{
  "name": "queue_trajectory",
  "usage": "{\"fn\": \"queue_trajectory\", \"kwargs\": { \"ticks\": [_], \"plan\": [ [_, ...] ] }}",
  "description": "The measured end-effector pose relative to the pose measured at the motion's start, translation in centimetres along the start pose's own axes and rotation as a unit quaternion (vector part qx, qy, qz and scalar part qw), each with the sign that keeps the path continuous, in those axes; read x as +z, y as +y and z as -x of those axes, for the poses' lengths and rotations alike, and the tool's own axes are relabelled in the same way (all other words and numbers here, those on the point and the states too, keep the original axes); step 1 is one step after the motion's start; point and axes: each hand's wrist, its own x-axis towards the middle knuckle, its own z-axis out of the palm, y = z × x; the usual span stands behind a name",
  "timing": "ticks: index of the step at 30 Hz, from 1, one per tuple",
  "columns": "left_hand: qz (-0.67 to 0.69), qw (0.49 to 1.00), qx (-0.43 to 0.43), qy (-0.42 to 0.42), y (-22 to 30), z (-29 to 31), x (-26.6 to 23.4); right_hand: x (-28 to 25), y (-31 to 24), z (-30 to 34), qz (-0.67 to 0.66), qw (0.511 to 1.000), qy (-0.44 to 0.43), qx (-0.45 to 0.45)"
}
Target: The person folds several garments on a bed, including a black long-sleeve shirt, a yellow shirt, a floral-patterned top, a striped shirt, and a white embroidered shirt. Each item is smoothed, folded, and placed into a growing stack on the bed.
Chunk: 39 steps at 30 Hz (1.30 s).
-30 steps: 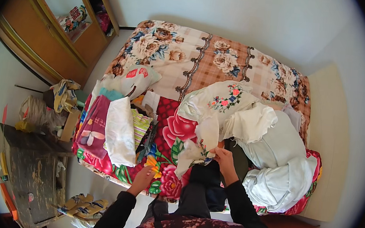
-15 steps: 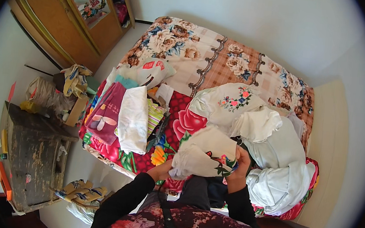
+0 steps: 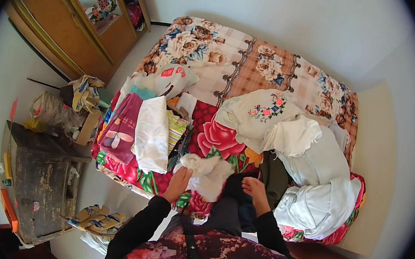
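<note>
A crumpled, fluffy white cloth [image 3: 210, 174] lies at the bed's near edge, in front of my legs. My left hand [image 3: 177, 184] is at its left edge, with the fingers close together on the fabric. My right hand [image 3: 256, 191] hovers to the right of the cloth, apart from it, fingers loosely bent with nothing in them. Below and beside that hand is a dark navy cloth [image 3: 238, 187]. A dark olive garment [image 3: 274, 179] lies just right of it, partly under pale clothing.
Folded textiles, including a maroon one [image 3: 120, 130] and a white one [image 3: 153, 134], are stacked at left. Pale clothes [image 3: 315, 166], one embroidered with flowers, are heaped at right. A worn wooden cabinet [image 3: 35, 182] and a wardrobe [image 3: 72, 19] stand left of the bed.
The white embroidered cloth held up between both hands is down on the bed edge, bunched, its embroidery out of sight. My right hand has let go and moved slightly left.
</note>
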Motion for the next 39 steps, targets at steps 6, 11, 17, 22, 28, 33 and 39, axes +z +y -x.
{"fn": "queue_trajectory", "kwargs": {
  "ticks": [6,11,17,22,28,33,39],
  "plan": [
    [0.286,0.95,-0.091,-0.086,1.9,0.6,-0.3,6.2,1.9,0.5,0.084,0.989,-0.117,-0.042],
    [0.166,0.971,-0.07,-0.155,6.7,1.6,-4.9,10.4,-3.9,2.9,0.253,0.883,-0.031,-0.395],
    [0.14,0.975,-0.01,-0.174,11.5,1.7,-7.7,12.8,-11.0,7.2,0.317,0.767,-0.167,-0.532],
    [0.097,0.993,0.003,-0.074,13.0,0.8,-8.7,12.2,-11.5,6.8,0.339,0.767,-0.108,-0.534],
    [0.009,0.985,0.089,-0.151,14.6,0.0,-9.9,11.6,-13.8,8.2,0.36,0.773,-0.069,-0.518],
    [-0.044,0.955,0.285,-0.077,15.4,-1.2,-10.5,11.1,-15.4,9.1,0.348,0.818,-0.13,-0.439],
    [0.078,0.974,0.146,-0.155,19.7,-1.8,-11.2,11.4,-15.8,8.8,0.337,0.781,-0.038,-0.524]
  ]
}}
